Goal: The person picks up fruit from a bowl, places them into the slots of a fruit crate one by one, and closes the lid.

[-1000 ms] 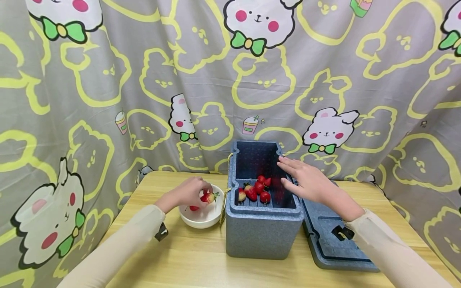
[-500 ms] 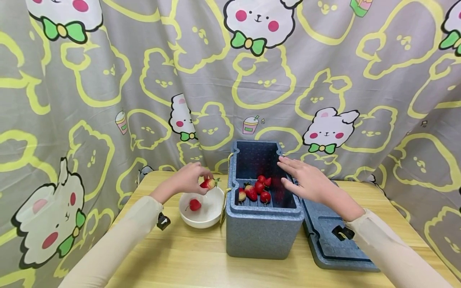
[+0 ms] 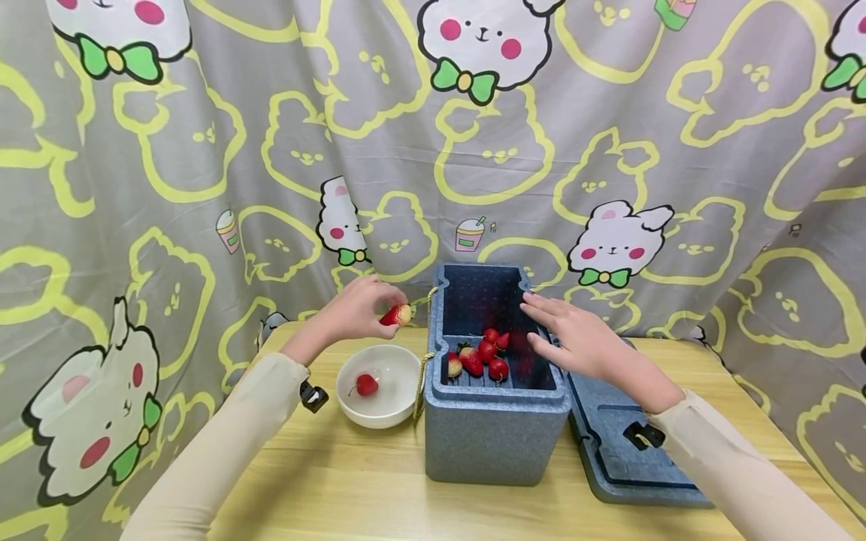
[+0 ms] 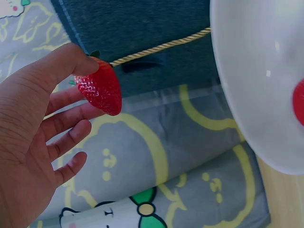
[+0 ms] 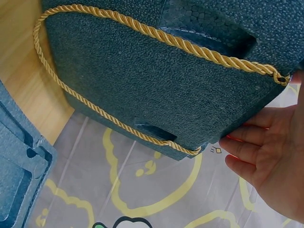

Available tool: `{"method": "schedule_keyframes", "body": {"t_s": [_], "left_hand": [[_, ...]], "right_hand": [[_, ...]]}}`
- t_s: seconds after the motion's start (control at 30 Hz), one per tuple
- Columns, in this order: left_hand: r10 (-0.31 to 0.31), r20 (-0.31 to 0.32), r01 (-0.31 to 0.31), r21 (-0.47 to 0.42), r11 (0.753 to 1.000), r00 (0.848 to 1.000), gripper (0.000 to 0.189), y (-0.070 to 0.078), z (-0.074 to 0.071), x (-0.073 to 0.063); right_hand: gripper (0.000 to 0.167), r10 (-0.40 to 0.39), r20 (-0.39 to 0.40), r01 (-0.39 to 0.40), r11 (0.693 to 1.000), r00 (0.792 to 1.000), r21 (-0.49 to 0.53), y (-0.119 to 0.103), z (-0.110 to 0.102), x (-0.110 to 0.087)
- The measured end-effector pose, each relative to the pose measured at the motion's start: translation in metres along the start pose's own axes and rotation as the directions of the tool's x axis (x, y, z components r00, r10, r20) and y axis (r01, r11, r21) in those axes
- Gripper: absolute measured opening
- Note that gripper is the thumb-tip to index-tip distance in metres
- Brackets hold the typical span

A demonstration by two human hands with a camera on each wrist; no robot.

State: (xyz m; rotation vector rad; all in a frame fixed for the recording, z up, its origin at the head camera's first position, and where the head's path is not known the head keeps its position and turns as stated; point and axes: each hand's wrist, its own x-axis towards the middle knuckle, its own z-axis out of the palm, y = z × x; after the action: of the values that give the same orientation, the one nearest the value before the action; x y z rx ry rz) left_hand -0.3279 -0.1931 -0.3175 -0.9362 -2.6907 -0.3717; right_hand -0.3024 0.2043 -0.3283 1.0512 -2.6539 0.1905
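Between thumb and fingertips, my left hand pinches a strawberry above the back of a white bowl. One red cherry with a stem lies in that bowl. To the bowl's right stands a grey foam box, its top uncovered. Several strawberries and cherries lie on the box's ridged floor. With fingers extended, my right hand rests at the box's right rim; the right wrist view shows the fingertips by its edge.
A grey foam lid lies on the wooden table, right of the box. Gold rope runs along the box's side. A patterned curtain hangs right behind the table.
My left hand has lifted the strawberry up out of the bowl and away toward the curtain, uncovering the cherry inside. My right hand stays at the box rim.
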Motion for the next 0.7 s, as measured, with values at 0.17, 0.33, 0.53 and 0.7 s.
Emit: {"method": "schedule_keyframes", "body": {"t_s": [0.17, 0.33, 0.53, 0.7], "left_hand": [[0.019, -0.06, -0.018, 0.005, 1.0, 0.998, 0.037, 0.004, -0.009, 0.007], [0.046, -0.125, -0.047, -0.006, 0.999, 0.991, 0.038, 0.01, -0.018, 0.017], [0.082, -0.183, -0.083, 0.006, 0.997, 0.98, 0.039, 0.024, -0.027, 0.032], [0.136, -0.202, -0.137, 0.01, 0.991, 0.97, 0.037, 0.04, -0.035, 0.045]], "right_hand": [[0.059, 0.002, 0.0, -0.002, 1.0, 1.0, -0.002, 0.0, 0.0, 0.0], [0.059, 0.005, 0.001, -0.005, 1.0, 1.0, -0.006, 0.0, 0.0, 0.001], [0.059, 0.009, 0.003, -0.009, 1.0, 1.0, -0.01, 0.0, 0.0, 0.001], [0.059, 0.006, 0.002, -0.006, 1.0, 1.0, -0.007, 0.0, 0.0, 0.001]]}}
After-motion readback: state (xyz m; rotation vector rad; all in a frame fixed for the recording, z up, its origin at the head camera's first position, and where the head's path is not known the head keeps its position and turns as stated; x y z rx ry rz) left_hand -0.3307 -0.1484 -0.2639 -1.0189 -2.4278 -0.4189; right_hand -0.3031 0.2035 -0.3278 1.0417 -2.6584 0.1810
